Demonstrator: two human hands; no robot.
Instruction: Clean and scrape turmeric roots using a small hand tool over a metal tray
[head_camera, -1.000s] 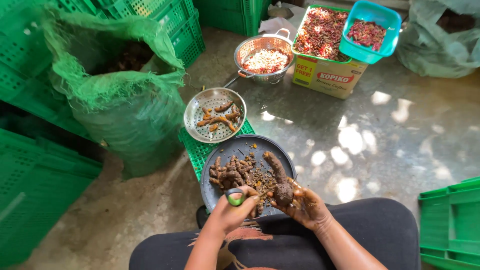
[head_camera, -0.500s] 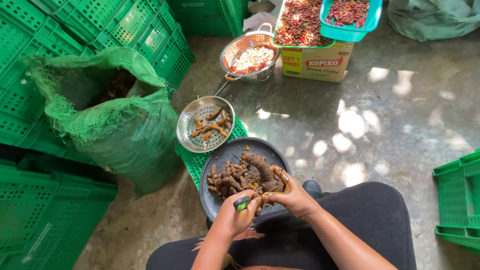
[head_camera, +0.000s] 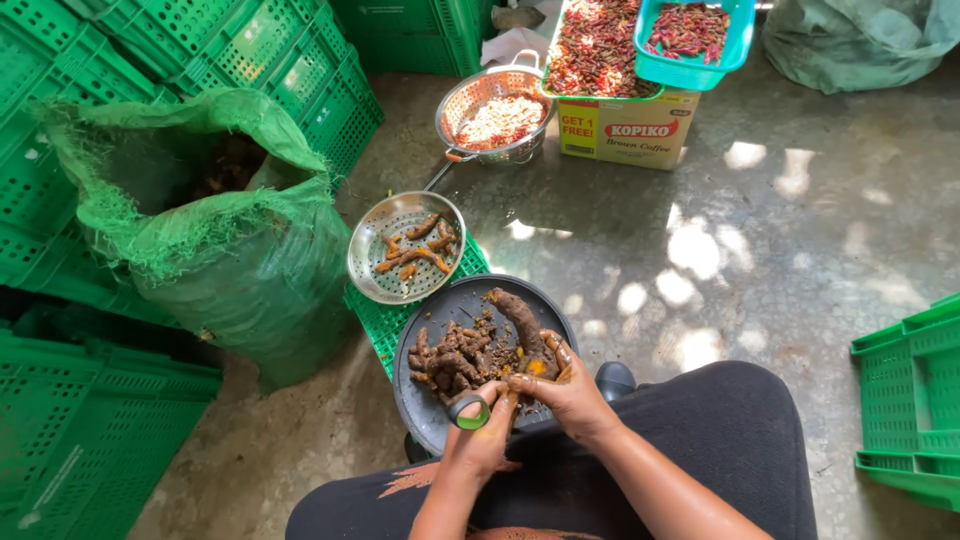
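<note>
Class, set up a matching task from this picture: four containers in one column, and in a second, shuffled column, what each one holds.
Containers:
1. Dark round tray
2. Perforated metal plate
3. Metal colander
4. Turquoise basket

Contents:
A. Red chillies
B. Pale, whitish pieces
C. A few peeled orange roots
D. A heap of brown unpeeled roots

Pairs: 1-D, 2-C, 3-B, 4-A

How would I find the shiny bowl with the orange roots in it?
Start at the big green sack on the left. Right beside it, on a flat green crate, sits a round metal bowl full of tiny holes. Unlike the dark tray below it, its roots are peeled and orange.
</note>
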